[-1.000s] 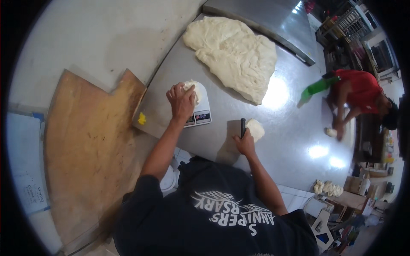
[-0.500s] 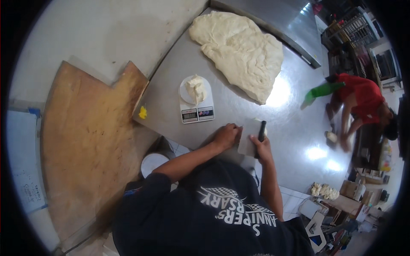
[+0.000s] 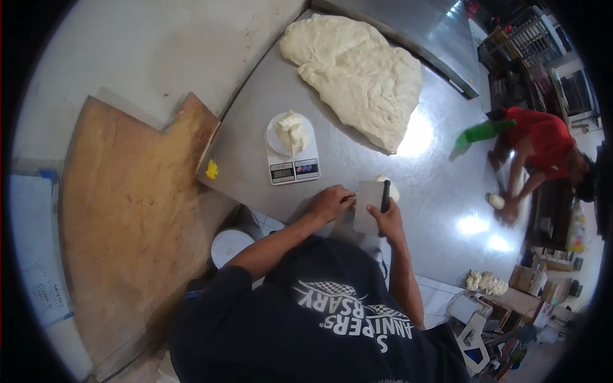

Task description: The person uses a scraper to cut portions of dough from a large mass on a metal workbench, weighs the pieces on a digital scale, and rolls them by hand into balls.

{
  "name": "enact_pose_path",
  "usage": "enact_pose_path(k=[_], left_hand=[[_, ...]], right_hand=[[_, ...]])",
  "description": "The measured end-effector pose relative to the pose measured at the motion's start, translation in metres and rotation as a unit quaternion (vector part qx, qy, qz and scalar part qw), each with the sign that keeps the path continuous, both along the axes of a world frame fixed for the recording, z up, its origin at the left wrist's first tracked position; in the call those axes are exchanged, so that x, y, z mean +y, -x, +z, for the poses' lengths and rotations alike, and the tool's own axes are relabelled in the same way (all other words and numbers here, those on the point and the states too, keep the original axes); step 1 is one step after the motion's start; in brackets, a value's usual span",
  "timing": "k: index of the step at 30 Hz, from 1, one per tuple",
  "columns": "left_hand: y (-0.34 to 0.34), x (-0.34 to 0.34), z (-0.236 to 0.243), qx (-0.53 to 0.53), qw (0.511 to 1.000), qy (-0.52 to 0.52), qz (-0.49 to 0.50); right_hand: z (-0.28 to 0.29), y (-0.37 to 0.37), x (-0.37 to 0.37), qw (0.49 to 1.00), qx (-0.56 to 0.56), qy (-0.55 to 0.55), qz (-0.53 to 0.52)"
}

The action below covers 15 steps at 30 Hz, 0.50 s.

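My right hand point(image 3: 388, 223) grips a dough scraper point(image 3: 366, 209) by its black handle, its flat pale blade turned to the left near the table's front edge. Behind the scraper a small lump of dough point(image 3: 393, 191) is partly hidden. Close to the blade's left edge, my left hand point(image 3: 329, 204) is closed at the fingertips; what it pinches, if anything, is too small to make out. A white digital scale point(image 3: 276, 159) stands farther left, with a piece of dough point(image 3: 292, 135) on its round plate. Beyond lies a large mass of pale dough point(image 3: 357, 70).
Across the steel table point(image 3: 440, 210) at the right, a person in red point(image 3: 539, 137) handles a small dough piece point(image 3: 496, 201), near a green object point(image 3: 480, 133). Dough pieces point(image 3: 486, 283) lie at the table's right front. A wooden board point(image 3: 128, 210) fills the left.
My left hand has drawn slightly left, away from the blade. The scraper has shifted a little, and more of the lump behind it shows. The other person's hands have moved on their dough.
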State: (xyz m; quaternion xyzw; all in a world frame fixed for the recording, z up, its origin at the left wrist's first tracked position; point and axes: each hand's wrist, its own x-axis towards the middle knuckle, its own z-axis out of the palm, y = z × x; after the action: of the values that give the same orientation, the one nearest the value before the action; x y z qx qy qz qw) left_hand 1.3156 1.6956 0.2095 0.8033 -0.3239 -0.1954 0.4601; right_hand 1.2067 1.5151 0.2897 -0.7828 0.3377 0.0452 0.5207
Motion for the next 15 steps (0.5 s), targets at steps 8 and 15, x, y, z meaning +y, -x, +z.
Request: enact_pose_path(k=[8,15], left_hand=[[-0.071,0.048,0.046,-0.231,0.92,0.031,0.315],[-0.122,0.075,0.052,-0.218,0.927,0.024,0.305]], right_hand=[[0.004,-0.011,0.005,1.0,-0.008,-0.002,0.0],[0.016,-0.043,0.016,0.997,-0.032,0.013,0.067]])
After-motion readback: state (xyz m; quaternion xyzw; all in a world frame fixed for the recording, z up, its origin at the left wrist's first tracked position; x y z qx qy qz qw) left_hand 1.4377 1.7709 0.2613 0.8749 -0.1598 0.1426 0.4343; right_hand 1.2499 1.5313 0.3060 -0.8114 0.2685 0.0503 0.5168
